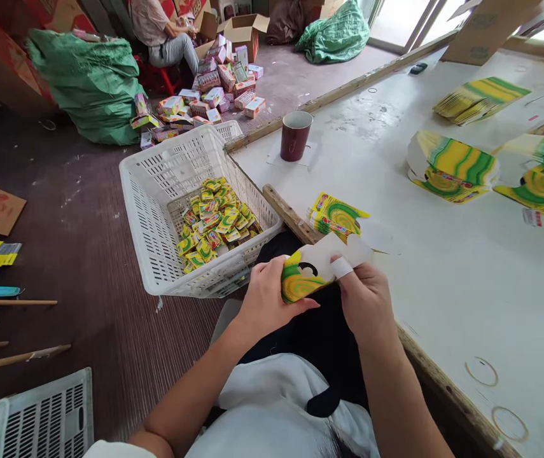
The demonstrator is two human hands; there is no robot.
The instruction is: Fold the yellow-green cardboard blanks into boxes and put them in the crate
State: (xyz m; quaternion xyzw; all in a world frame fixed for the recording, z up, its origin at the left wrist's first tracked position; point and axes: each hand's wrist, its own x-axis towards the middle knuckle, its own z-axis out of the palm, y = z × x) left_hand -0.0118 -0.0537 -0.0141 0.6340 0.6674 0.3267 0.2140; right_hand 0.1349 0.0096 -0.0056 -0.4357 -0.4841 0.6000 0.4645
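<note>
A yellow-and-green cardboard box [303, 275] with a dark rounded cut-out is held over my lap, its white inner flaps standing up. My left hand [266, 289] wraps round its left end, thumb along the lower edge. At the flaps on the other end, my right hand [364, 292] pinches the card, with a white wrap on one finger. Just beyond, on the table edge, lies a stack of flat printed cartons [337, 213]. The white plastic basket [145, 210] to the left contains a heap of small folded yellow-green boxes [217, 219].
A maroon cup [295, 137] stands on the white table [467, 273], which has a wooden rim. More carton stacks [457, 165] lie at right. On the floor are a green sack [85, 86] and a pile of boxes [214, 89]; a seated person [167, 35] is behind them.
</note>
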